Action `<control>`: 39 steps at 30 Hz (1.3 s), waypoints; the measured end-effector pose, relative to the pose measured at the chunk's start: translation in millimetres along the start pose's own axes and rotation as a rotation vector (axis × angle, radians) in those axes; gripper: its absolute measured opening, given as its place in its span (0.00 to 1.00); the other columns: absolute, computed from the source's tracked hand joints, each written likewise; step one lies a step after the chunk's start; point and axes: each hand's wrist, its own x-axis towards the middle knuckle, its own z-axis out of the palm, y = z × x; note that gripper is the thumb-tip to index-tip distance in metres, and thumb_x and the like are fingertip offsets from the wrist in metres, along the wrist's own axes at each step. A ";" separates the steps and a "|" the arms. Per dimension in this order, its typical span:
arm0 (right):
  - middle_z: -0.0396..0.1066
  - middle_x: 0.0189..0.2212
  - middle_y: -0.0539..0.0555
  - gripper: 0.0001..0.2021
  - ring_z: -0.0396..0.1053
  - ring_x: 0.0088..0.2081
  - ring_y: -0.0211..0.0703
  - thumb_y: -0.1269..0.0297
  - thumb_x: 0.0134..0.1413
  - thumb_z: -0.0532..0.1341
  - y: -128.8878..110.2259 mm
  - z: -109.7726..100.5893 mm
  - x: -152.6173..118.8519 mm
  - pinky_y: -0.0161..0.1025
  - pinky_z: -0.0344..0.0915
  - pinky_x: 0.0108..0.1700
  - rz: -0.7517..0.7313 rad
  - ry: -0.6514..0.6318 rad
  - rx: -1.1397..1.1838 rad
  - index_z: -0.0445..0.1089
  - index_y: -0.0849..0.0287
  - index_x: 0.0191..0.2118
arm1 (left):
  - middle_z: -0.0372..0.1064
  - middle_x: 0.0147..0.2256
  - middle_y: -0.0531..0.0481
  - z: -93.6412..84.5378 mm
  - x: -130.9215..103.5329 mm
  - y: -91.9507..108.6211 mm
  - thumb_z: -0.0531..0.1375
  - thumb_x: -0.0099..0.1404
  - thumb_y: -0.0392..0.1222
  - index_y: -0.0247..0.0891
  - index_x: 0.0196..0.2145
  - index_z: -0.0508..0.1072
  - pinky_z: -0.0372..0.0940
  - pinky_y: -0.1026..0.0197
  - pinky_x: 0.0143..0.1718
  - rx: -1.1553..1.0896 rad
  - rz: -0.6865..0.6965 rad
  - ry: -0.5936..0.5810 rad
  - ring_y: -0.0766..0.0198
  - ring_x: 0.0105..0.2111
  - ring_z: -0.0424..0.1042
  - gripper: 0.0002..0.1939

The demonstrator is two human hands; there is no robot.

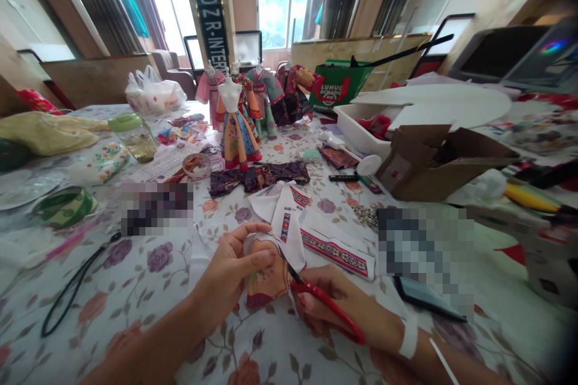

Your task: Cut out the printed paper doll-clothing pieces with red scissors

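My left hand [237, 261] pinches a piece of printed fabric [265, 273], white with an orange panel and a red lower border. Red-handled scissors [332, 306] are in my right hand [334, 297], their dark blades at the right edge of the orange panel. White fabric [289, 222] with red and black patterned bands extends beyond my fingers. To its right lies a flat white strip [336, 252] with a similar band. Farther off stands a small white dress form [231, 96] in an orange and blue skirt, with several dressed forms behind it.
Dark patterned cloth [259, 177] lies before the dress forms. At right are a cardboard box [445, 156], a white tray [361, 129] and a sewing machine [537, 246]. A lidded jar [133, 135] and a roll of green tape [65, 207] are at left. Flowered cloth [158, 288] covers the table.
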 end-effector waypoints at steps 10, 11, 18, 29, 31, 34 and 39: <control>0.58 0.15 0.45 0.24 0.54 0.16 0.29 0.41 0.46 0.61 4.3 2.0 1.1 0.29 0.50 0.18 0.019 0.026 0.019 0.59 0.60 0.24 | 0.72 0.29 0.52 1.1 -1.5 -2.2 0.69 0.50 0.36 0.39 0.43 0.65 0.66 0.65 0.29 -0.025 -0.017 -0.001 0.65 0.27 0.73 0.24; 0.58 0.15 0.45 0.24 0.54 0.16 0.29 0.40 0.46 0.61 4.7 2.0 1.3 0.28 0.50 0.18 0.020 0.024 0.018 0.59 0.60 0.24 | 0.72 0.29 0.52 1.2 -1.4 -2.5 0.69 0.50 0.36 0.39 0.43 0.65 0.66 0.65 0.29 -0.027 -0.019 -0.007 0.65 0.27 0.73 0.24; 0.54 0.15 0.44 0.25 0.51 0.17 0.29 0.40 0.45 0.61 5.1 3.9 2.8 0.29 0.47 0.19 -0.014 0.027 0.018 0.60 0.61 0.24 | 0.71 0.29 0.53 1.0 -1.6 -4.3 0.68 0.51 0.35 0.39 0.44 0.64 0.66 0.64 0.29 -0.045 -0.023 -0.018 0.66 0.26 0.72 0.24; 0.52 0.16 0.44 0.25 0.47 0.18 0.28 0.40 0.48 0.59 7.6 7.0 3.4 0.30 0.42 0.18 -0.063 0.052 -0.012 0.59 0.61 0.24 | 0.70 0.31 0.51 -0.4 -2.0 -6.8 0.68 0.52 0.36 0.39 0.44 0.64 0.66 0.65 0.28 -0.052 -0.026 -0.027 0.66 0.27 0.71 0.24; 0.51 0.16 0.44 0.25 0.47 0.18 0.29 0.40 0.48 0.58 7.4 6.8 3.3 0.30 0.42 0.18 -0.065 0.050 -0.019 0.59 0.61 0.24 | 0.70 0.30 0.52 0.0 -2.3 -6.5 0.68 0.52 0.36 0.39 0.45 0.64 0.65 0.65 0.28 -0.046 -0.031 -0.024 0.66 0.26 0.71 0.24; 0.51 0.16 0.44 0.25 0.47 0.18 0.29 0.40 0.49 0.58 6.5 6.7 2.7 0.30 0.42 0.18 -0.073 0.052 -0.038 0.59 0.61 0.24 | 0.69 0.30 0.52 0.1 -2.4 -6.2 0.67 0.52 0.36 0.39 0.45 0.63 0.66 0.65 0.28 -0.043 -0.033 -0.031 0.66 0.27 0.71 0.24; 0.51 0.16 0.44 0.25 0.47 0.18 0.29 0.41 0.50 0.57 3.1 7.6 1.0 0.30 0.42 0.18 -0.083 0.061 -0.068 0.59 0.61 0.24 | 0.69 0.31 0.52 -1.5 -1.3 -7.3 0.67 0.53 0.35 0.39 0.45 0.63 0.66 0.65 0.28 -0.050 -0.026 -0.049 0.67 0.27 0.71 0.23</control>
